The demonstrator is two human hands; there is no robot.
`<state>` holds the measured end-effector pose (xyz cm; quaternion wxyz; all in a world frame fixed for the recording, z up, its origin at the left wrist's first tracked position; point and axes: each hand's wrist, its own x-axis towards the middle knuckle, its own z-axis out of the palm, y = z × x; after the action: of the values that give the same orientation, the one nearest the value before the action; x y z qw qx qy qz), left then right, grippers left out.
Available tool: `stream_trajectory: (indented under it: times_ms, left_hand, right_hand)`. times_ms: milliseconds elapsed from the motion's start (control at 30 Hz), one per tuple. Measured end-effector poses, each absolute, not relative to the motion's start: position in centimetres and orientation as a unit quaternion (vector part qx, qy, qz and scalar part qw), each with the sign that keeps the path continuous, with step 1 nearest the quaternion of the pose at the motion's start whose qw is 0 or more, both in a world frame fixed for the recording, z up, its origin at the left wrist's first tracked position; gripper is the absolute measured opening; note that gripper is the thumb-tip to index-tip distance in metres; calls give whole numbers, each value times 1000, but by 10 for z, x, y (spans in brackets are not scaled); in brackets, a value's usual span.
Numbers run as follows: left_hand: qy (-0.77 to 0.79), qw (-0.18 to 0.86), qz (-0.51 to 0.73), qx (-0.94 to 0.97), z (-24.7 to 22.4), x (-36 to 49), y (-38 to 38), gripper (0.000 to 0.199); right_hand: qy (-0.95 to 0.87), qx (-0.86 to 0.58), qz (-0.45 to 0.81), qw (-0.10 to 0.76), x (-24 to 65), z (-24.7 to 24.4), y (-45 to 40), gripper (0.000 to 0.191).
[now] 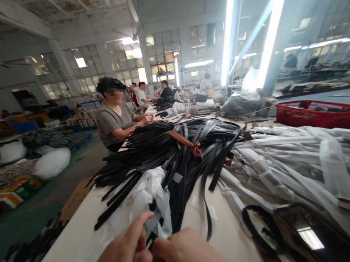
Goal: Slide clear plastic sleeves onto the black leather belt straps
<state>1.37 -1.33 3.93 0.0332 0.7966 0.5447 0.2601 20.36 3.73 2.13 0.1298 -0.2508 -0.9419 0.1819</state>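
A bundle of black straps (170, 161), tied with a brown strip (187, 142), is laid along the worktop's (71, 238) left edge; strap ends are grasped by the pinched fingers of the left hand (124, 249) and right hand (189, 259), beside white plastic film (142, 200).

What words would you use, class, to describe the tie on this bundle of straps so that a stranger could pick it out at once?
Find the long white work table and the large heap of black straps piled on it. Near the top of the heap, a reddish-brown tie crosses the straps and ends in a small bow. Its warm colour and knot set it apart from the plain black strips around it.
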Motion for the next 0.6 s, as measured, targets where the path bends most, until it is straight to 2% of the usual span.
stream_trajectory:
  times_ms: [67,133,300,400,467,533,600]
  left_hand:
    - [608,16,232,759,56,17,4,48]
    - [663,49,170,728,65,23,26,37]
    - [715,228,74,657,33,48,77,47]
    - [712,293,89,632,20,62,84,37]
    - [699,331,103,626,31,57,74,33]
    - [684,345,132,629,53,34,53,37]
    - [679,294,222,635,79,-7,22,44]
  right_hand:
    - [-942,-256,164,141,209,23,38,18]
    - [-949,-231,166,137,213,25,39,18]
    - [-965,-78,235,82,216,30,38,6]
    - [-961,-58,268,46,219,32,39,17]
    - [-959,-54,276,31,221,32,40,24]
    - [-959,-44,280,24,222,31,42,20]
    - [-959,-48,279,34,222,29,44,14]
